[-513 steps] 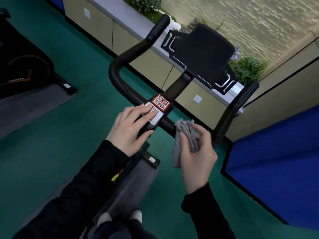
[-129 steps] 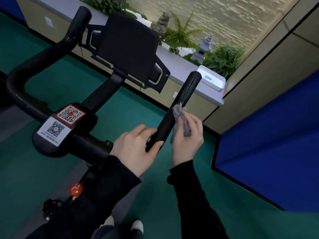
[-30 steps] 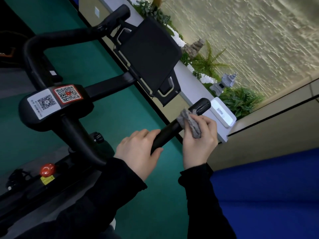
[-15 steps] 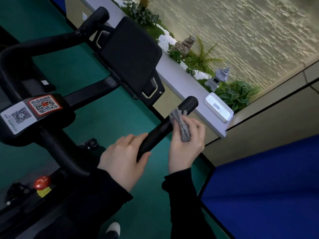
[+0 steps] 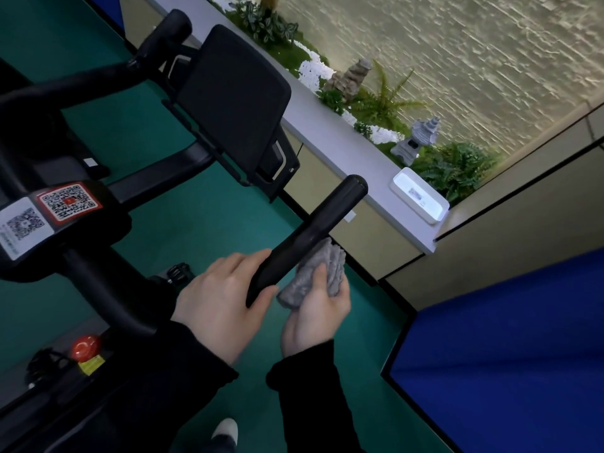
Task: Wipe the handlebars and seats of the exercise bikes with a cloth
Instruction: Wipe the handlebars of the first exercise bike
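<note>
Left hand [image 5: 222, 299] grips the right bar [image 5: 313, 233] and right hand [image 5: 315, 313] pinches the cloth [image 5: 315, 273] against it, so handlebar wiping seems underway, with the unseen seat probably left.

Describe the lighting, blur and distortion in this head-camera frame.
Head view: the tilted wide-angle frame slants the ledge and stone wall; the wall is brightest, the black handlebar dark with little detail; the cloth in the right hand looks slightly soft.
</note>
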`<action>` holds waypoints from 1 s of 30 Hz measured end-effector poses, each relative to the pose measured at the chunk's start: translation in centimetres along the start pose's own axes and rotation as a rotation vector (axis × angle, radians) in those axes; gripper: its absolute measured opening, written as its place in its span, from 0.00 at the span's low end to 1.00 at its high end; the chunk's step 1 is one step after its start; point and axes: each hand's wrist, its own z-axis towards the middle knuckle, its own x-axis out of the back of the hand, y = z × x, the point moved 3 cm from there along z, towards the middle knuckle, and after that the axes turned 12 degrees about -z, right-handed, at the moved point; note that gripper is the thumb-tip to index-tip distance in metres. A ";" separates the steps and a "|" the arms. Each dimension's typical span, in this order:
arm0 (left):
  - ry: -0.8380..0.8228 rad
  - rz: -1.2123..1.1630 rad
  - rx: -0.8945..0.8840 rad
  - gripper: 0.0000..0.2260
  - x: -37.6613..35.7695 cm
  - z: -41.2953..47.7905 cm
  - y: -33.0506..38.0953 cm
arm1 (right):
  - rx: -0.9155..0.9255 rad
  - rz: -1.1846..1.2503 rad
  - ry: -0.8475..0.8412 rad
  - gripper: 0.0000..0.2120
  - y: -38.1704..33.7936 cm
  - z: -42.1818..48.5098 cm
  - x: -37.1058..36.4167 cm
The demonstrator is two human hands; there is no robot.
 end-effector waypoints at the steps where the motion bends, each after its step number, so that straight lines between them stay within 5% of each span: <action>1: 0.009 0.005 -0.008 0.20 0.0 0.0 0.0 | -0.032 0.029 -0.038 0.10 -0.3 0.3 -0.2; 12: 0.059 0.047 -0.074 0.22 0.0 0.0 -0.1 | -0.074 0.064 -0.537 0.16 -2.2 1.7 -0.9; 22: 0.082 0.071 -0.075 0.23 -0.1 -0.2 0.0 | -0.034 0.048 -0.539 0.14 -5.1 4.2 -1.3; 30: 0.074 0.069 -0.072 0.22 0.1 0.0 0.1 | -0.051 -0.209 -0.576 0.15 -2.4 3.0 -0.8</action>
